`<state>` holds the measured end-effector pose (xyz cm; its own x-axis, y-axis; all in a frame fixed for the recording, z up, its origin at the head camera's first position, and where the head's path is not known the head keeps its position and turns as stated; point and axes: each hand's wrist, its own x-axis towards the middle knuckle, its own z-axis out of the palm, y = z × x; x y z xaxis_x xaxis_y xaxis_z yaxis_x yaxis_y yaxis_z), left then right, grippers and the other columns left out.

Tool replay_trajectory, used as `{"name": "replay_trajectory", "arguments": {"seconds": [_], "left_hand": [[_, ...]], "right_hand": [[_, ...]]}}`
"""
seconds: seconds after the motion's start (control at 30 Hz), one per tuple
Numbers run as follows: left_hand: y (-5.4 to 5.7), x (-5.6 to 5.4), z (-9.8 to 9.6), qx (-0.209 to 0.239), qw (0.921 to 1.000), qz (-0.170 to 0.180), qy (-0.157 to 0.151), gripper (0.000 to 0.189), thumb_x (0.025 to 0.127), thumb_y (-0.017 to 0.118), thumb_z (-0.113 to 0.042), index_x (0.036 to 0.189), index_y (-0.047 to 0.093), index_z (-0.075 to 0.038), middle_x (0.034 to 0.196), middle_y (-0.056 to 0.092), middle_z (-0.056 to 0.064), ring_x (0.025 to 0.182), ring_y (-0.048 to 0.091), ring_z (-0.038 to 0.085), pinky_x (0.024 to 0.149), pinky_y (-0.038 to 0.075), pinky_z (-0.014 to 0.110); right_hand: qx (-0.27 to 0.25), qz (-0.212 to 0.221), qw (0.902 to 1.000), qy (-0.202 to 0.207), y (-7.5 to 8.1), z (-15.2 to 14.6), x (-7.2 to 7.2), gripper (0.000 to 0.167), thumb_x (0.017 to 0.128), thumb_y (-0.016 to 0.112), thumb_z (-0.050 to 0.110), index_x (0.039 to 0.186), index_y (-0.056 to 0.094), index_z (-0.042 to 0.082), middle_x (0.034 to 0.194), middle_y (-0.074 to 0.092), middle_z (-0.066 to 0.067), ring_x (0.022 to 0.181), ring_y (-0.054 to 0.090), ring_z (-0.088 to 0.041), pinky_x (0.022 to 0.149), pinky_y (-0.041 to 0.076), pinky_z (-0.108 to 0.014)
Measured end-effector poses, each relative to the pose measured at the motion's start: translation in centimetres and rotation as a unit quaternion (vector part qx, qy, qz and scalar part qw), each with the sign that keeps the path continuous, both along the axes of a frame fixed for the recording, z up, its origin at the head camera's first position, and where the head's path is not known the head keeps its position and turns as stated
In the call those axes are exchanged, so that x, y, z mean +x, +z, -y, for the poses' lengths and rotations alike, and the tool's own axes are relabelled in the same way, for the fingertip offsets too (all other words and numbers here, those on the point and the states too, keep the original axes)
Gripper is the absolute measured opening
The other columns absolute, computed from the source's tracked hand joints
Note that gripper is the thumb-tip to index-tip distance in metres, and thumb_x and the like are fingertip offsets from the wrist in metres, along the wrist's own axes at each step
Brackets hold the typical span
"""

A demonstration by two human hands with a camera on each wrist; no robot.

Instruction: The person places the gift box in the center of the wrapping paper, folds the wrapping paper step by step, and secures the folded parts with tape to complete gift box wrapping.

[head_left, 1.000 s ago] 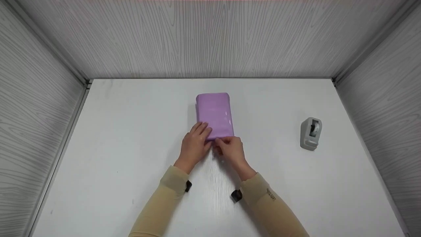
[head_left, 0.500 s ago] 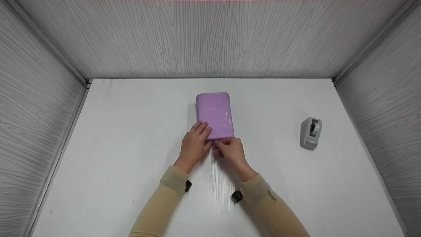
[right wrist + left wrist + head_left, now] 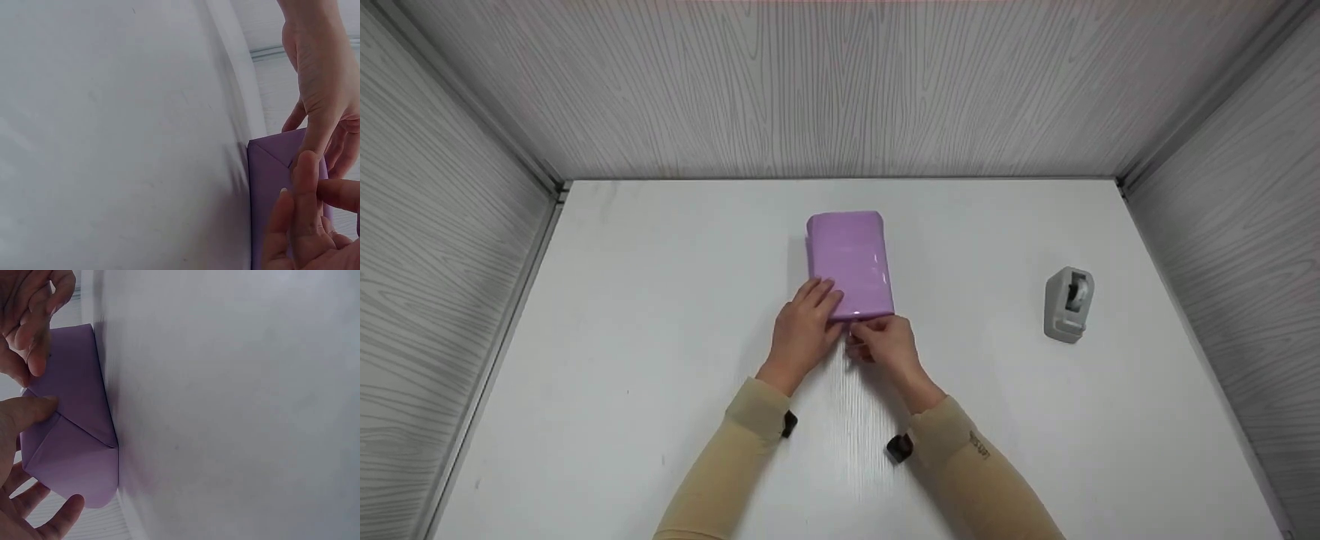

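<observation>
A glossy purple paper-wrapped box point(image 3: 851, 259) lies on the white table, its folded end toward me. My left hand point(image 3: 802, 330) holds the near left corner, fingers on the top and side. In the left wrist view, the left thumb point(image 3: 36, 408) presses on the folded end flap point(image 3: 73, 455). At the same end my right hand point(image 3: 885, 341) has thumb and finger pinched together close to the flap; the right wrist view shows its fingers point(image 3: 306, 197) near the left thumb. A faint clear strip, looking like tape point(image 3: 853, 346), shows at these fingers, mostly hidden.
A grey tape dispenser point(image 3: 1069, 306) with a roll stands on the right of the white table point(image 3: 660, 247). Grey wood-patterned panels point(image 3: 840, 90) close off the back and both sides.
My right hand has shifted slightly toward me, so more of the box's near edge shows. The left hand, the box and the dispenser stay in place.
</observation>
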<state>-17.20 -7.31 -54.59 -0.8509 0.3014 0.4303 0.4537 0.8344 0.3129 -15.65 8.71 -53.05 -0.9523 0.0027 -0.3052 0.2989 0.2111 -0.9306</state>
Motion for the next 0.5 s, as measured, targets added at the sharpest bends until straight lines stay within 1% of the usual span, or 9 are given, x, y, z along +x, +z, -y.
{"name": "replay_trajectory", "arguments": {"seconds": [0.13, 0.33, 0.5], "left_hand": [[-0.07, 0.01, 0.01, 0.005, 1.0, -0.002, -0.002, 0.042, 0.082, 0.079, -0.021, 0.12, 0.066, -0.008, 0.133, 0.058, 0.01, 0.13, 0.047, 0.029, 0.084, 0.053, 0.05], [-0.03, 0.06, 0.02, 0.002, 1.0, 0.003, -0.001, 0.045, 0.081, 0.081, -0.021, 0.122, 0.066, -0.008, 0.135, 0.057, 0.009, 0.132, 0.045, 0.027, 0.084, 0.053, 0.049], [0.02, 0.03, 0.03, 0.004, 1.0, 0.001, -0.004, 0.044, 0.081, 0.081, -0.021, 0.121, 0.066, -0.008, 0.135, 0.058, 0.01, 0.131, 0.046, 0.028, 0.084, 0.053, 0.049]], "right_hand": [[0.007, -0.003, 1.0, -0.004, -0.11, 0.05, -0.19, 0.018, 0.09, 0.067, 0.011, 0.083, 0.071, -0.005, 0.077, 0.071, -0.013, 0.062, 0.069, -0.023, 0.055, 0.055, -0.03], [0.023, -0.022, 0.9995, -0.005, -0.22, 0.16, -0.36, 0.021, 0.089, 0.069, 0.011, 0.078, 0.071, -0.006, 0.076, 0.071, -0.018, 0.059, 0.067, -0.024, 0.052, 0.053, -0.029], [0.044, -0.029, 0.9985, 0.01, -0.55, 0.05, -0.33, 0.026, 0.092, 0.069, 0.017, 0.079, 0.072, -0.006, 0.071, 0.07, -0.017, 0.057, 0.067, -0.023, 0.048, 0.051, -0.027]]}}
